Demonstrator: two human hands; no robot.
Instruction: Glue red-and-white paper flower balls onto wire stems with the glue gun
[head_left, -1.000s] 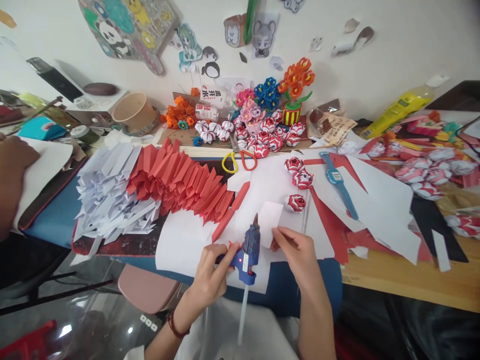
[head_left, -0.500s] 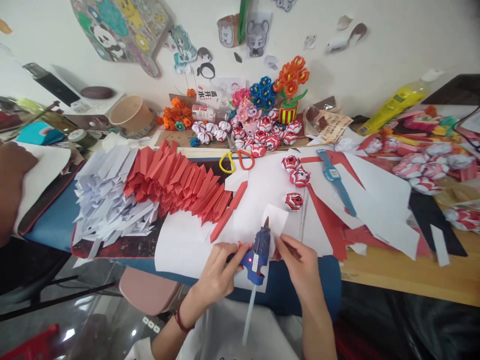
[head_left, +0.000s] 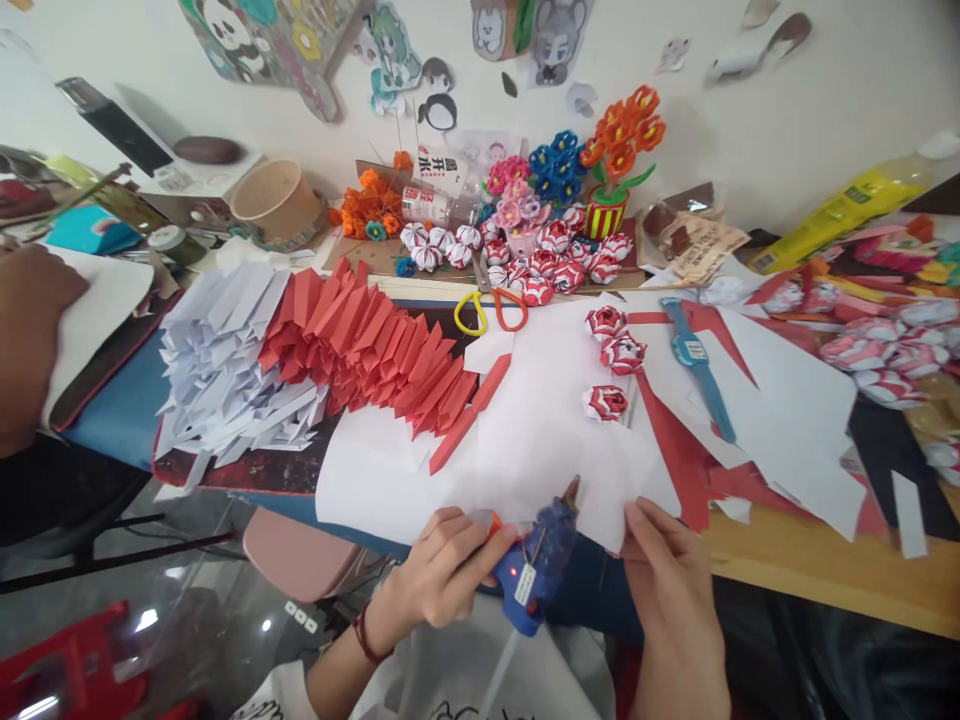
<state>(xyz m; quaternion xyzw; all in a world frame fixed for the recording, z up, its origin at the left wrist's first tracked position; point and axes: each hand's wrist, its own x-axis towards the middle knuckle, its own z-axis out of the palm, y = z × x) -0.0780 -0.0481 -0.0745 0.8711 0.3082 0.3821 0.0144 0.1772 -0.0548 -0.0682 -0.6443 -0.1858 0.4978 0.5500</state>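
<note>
My left hand (head_left: pixel 457 570) is closed round a blue hot glue gun (head_left: pixel 544 560), its small red light lit and its nozzle pointing up and to the right. A clear glue stick (head_left: pixel 501 675) sticks out of the gun's rear end. To the right, my right hand (head_left: pixel 671 585) pinches white paper (head_left: pixel 630 485) between thumb and fingers; its outline blends with the white sheet (head_left: pixel 375 470) behind. Beyond my hands lie long folded red paper pieces (head_left: pixel 469 415) and three red-and-white paper flowers (head_left: pixel 622 353).
Rows of folded red strips (head_left: pixel 360 345) and white strips (head_left: pixel 225 340) fill the left. Scissors (head_left: pixel 491 310), a blue watch (head_left: pixel 697 365) and paper scraps (head_left: pixel 795 430) lie around. Craft flowers (head_left: pixel 555 170) stand along the wall. Another person's hand (head_left: pixel 34 330) rests at far left.
My hands have moved apart, the right hand shifting right and nearer to me. The glue gun has come lower and tilted right, away from the small white paper. The view has shifted slightly.
</note>
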